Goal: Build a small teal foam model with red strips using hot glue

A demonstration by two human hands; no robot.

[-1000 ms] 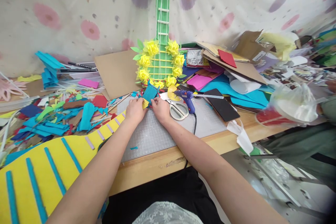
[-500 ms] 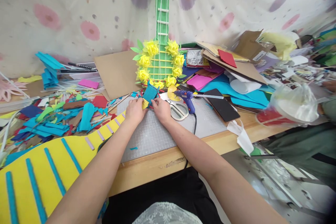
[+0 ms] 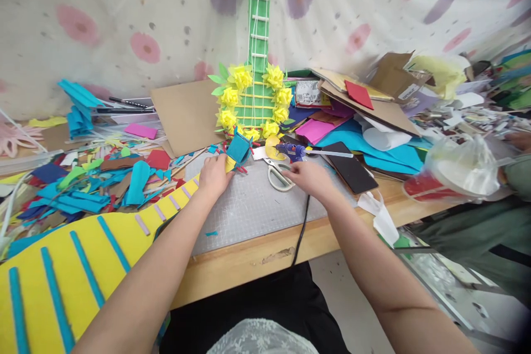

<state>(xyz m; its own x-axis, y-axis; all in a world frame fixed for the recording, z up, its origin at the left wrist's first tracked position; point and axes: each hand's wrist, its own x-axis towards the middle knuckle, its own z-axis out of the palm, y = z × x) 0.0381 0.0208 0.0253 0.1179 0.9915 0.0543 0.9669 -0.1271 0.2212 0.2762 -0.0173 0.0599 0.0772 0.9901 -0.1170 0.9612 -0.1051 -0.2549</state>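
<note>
My left hand is closed round the neck end of a yellow paper guitar, just below its blue headstock with red pegs. Blue and pale pink strips cross the guitar's body and neck, which slope down to the left. Over the handle of a purple hot glue gun, my right hand is closed, hiding most of that handle. A clear glue stick sticks out of the gun's back. White-handled scissors lie right beside my right fingers.
A green paper guitar with yellow flowers stands upright behind the grey cutting mat. Coloured paper scraps pile up at left. A black phone and a bagged red-and-white tub are at right, near another person's sleeve.
My right hand has left the blue headstock and moved right to the glue gun's handle. My left hand keeps its hold on the yellow guitar.
</note>
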